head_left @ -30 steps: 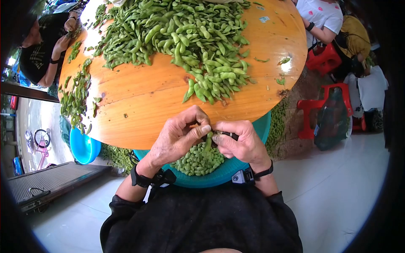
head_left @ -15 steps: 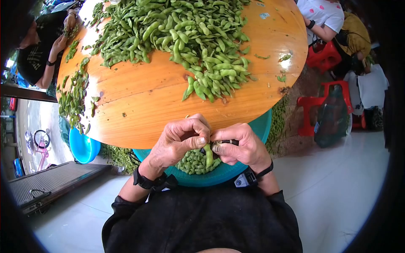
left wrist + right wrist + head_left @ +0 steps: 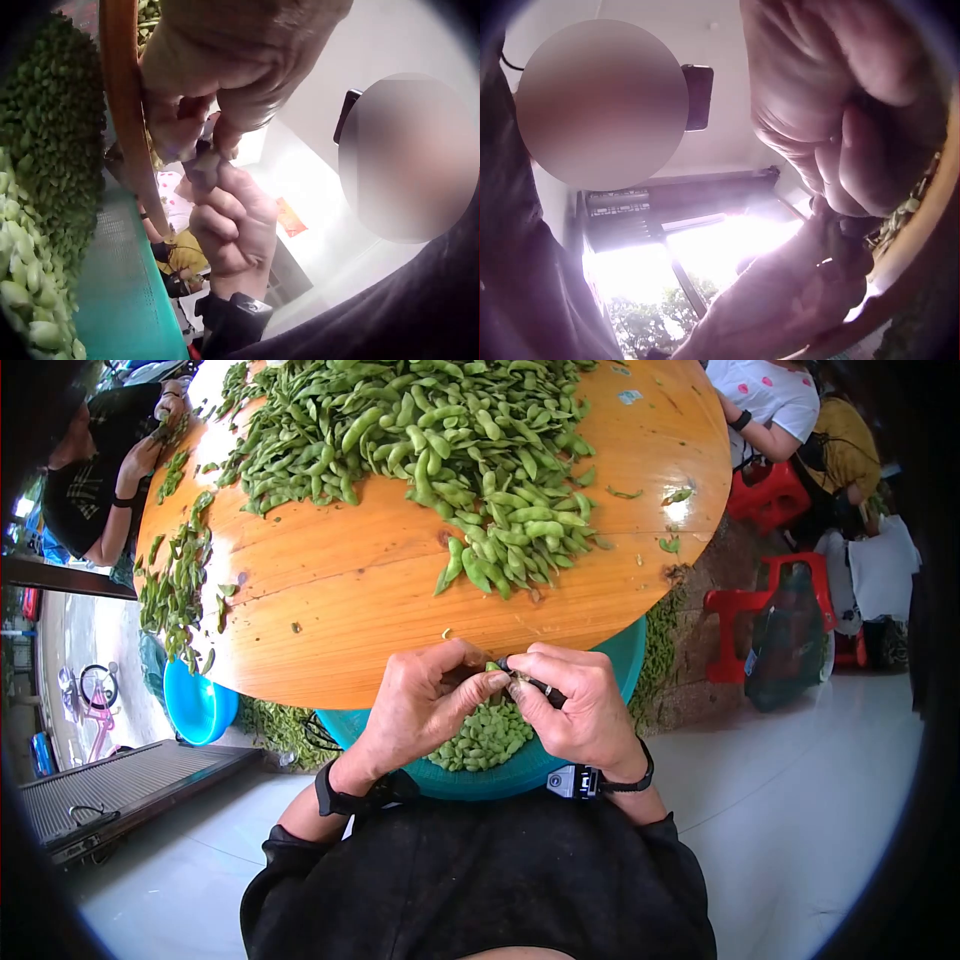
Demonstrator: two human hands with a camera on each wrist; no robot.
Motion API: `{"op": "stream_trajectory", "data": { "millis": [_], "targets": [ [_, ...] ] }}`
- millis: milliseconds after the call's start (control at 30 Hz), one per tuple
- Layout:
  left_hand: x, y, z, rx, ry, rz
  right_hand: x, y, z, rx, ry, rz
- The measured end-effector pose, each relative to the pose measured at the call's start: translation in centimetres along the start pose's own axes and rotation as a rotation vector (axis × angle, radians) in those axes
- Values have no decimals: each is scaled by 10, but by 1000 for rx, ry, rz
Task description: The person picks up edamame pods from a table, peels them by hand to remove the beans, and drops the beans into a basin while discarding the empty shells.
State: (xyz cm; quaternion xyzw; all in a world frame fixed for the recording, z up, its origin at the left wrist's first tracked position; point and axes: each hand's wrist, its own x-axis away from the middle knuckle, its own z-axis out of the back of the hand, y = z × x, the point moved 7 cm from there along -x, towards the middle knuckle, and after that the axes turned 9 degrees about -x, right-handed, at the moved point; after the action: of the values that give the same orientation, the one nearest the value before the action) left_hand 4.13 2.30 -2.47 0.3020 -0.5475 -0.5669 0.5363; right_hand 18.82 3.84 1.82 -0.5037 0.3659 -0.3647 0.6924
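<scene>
My left hand (image 3: 415, 705) pinches a green soybean pod (image 3: 493, 667) between thumb and forefinger, near the table's front edge. Close against it, my right hand (image 3: 572, 700) grips a small black object (image 3: 540, 686) with a silvery band, its thumb and forefinger tips at the pod; I cannot tell what kind of object this is. Below both hands, shelled green beans (image 3: 480, 738) lie in a teal basin (image 3: 628, 652). In the left wrist view, the fingertips of both hands meet, and the beans (image 3: 37, 277) fill the left side.
A large heap of soybean pods (image 3: 400, 430) covers the far part of the round wooden table (image 3: 340, 620), with a smaller pile (image 3: 180, 585) at left. People sit at both sides. A blue basin (image 3: 198, 705) stands at lower left, a red stool (image 3: 735, 622) at right.
Half a second ago the pod hung lower between the hands; now only a short end shows at the fingertips. A small pale bit has appeared on the table near the left hand.
</scene>
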Motion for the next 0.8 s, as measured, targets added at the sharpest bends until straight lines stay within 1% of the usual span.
{"op": "stream_trajectory", "data": {
  "millis": [67, 100, 167, 200, 267, 367, 400, 467, 500, 567, 600, 667, 700, 733, 800],
  "targets": [
    [0, 17, 2, -269, 57, -146, 1, -1, 1, 39, 70, 60],
    [-1, 15, 3, -269, 58, -145, 0, -2, 0, 39, 70, 60],
    [0, 18, 1, -360, 69, -300, 0, -2, 0, 92, 80, 42],
    [0, 21, 3, -362, 70, -298, 0, -2, -1, 90, 78, 43],
    [-2, 22, 4, -272, 9, -210, -1, -2, -1, 102, 92, 43],
    [-5, 15, 5, -233, -12, -209, 1, 0, -4, 155, 137, 65],
    [-5, 17, 6, -234, -8, -210, 2, -1, -8, 154, 135, 68],
    [-5, 19, 5, -193, 19, -165, 4, -6, -12, 278, 212, 108],
    [-5, 18, 3, -192, 20, -165, 5, -6, -17, 278, 211, 108],
    [-5, 13, 1, -130, 85, -100, 8, -12, -22, 401, 272, 174],
    [-4, 15, -3, -130, 86, -100, 9, -13, -25, 402, 272, 174],
    [-3, 6, -9, 308, 137, 83, 11, -18, -30, 532, 271, 219],
    [-3, 4, -13, 397, 166, 85, 11, -20, -32, 597, 268, 242],
    [-4, 4, -16, 399, 168, 83, 10, -20, -31, 599, 266, 244],
    [-5, 3, -19, 516, 220, 77, 8, -24, -29, 643, 309, 289]
  ]
}}
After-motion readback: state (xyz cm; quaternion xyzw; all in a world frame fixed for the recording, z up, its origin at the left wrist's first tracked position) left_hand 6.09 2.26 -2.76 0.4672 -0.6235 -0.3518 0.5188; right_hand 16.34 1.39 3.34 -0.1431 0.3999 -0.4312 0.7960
